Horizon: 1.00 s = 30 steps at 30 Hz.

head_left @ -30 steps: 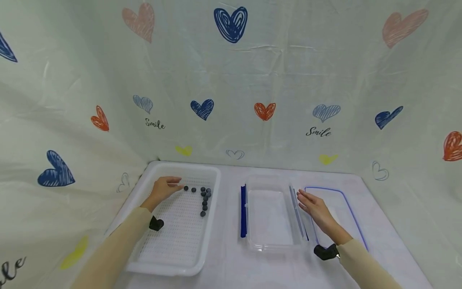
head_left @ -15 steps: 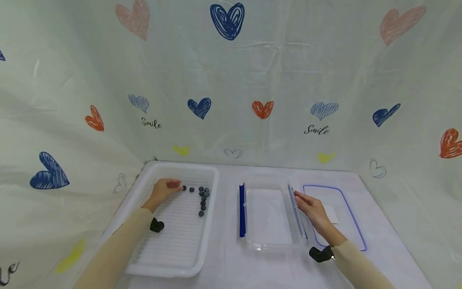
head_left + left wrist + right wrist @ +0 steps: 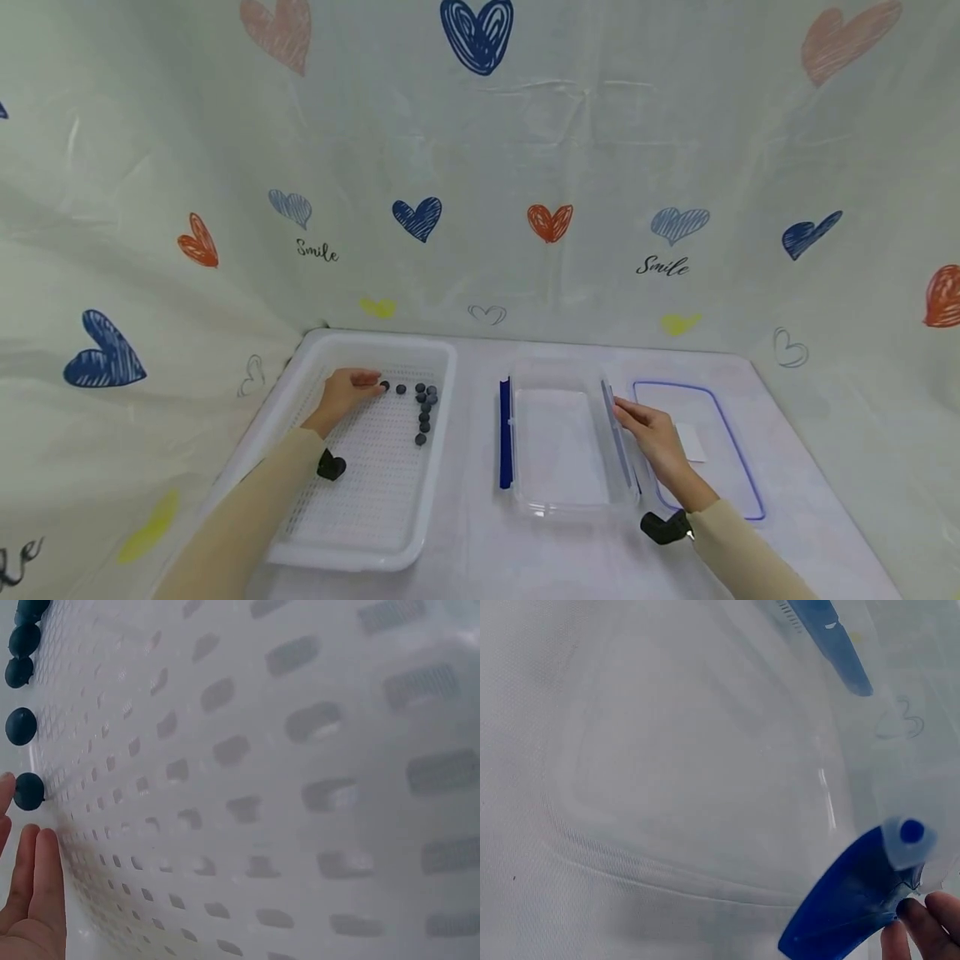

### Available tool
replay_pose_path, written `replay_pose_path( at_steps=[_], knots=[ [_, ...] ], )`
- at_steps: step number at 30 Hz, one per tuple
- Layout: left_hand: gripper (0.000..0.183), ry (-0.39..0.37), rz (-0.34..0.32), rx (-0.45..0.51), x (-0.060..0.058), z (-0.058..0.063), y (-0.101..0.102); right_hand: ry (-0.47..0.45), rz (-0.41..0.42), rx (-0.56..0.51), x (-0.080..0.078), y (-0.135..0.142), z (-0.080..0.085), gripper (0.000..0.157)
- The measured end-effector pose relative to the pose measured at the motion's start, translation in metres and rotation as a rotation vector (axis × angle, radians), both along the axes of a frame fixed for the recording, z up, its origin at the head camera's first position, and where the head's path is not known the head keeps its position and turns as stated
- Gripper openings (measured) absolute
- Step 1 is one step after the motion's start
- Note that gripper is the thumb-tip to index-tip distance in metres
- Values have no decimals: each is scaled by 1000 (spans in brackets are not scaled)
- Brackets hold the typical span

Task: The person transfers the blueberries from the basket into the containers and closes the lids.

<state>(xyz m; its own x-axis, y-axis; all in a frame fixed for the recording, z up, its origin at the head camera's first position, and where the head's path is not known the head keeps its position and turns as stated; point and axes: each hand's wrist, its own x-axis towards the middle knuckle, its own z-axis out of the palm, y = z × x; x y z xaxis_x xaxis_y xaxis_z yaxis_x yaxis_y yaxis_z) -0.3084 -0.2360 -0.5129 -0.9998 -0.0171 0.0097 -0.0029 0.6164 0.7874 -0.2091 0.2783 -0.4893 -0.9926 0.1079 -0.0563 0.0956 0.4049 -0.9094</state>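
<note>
In the white perforated basket (image 3: pixel 442 467), my left hand (image 3: pixel 343 398) is at the leftmost of several small dark-blue balls that look like blueberries. The left wrist view shows that ball (image 3: pixel 29 791) by the thumb tip, with straight fingers (image 3: pixel 49 874) just below it. The other balls (image 3: pixel 420 439) lie to its right in a row and a column. My right hand (image 3: pixel 654 442) is at a clear plastic box (image 3: pixel 558 510) and pinches the end of its raised blue side latch (image 3: pixel 847 900) with the fingertips. Part of this grip is hidden at the frame edge.
A clear lid with a blue seal (image 3: pixel 738 450) lies right of the box, with a small white card (image 3: pixel 690 442) on it. Another blue latch (image 3: pixel 506 433) stands out on the box's left side. A heart-printed curtain (image 3: pixel 480 167) hangs behind the table.
My right hand has moved left from beside the box onto its latch, and its fingers have drawn together. My left fingertips have come closer to the leftmost ball.
</note>
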Motion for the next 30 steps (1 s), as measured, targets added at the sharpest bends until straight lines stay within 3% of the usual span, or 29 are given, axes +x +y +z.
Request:
replay_pose_path(
  at_steps=[20,30],
  knots=[
    [33,32,1,21,-1,-5,6,-29,-10,-25,-1,1,1,50],
    [29,92,20,15,2,-6,11,-36,-35,-33,-3,-2,-1,49]
  ],
)
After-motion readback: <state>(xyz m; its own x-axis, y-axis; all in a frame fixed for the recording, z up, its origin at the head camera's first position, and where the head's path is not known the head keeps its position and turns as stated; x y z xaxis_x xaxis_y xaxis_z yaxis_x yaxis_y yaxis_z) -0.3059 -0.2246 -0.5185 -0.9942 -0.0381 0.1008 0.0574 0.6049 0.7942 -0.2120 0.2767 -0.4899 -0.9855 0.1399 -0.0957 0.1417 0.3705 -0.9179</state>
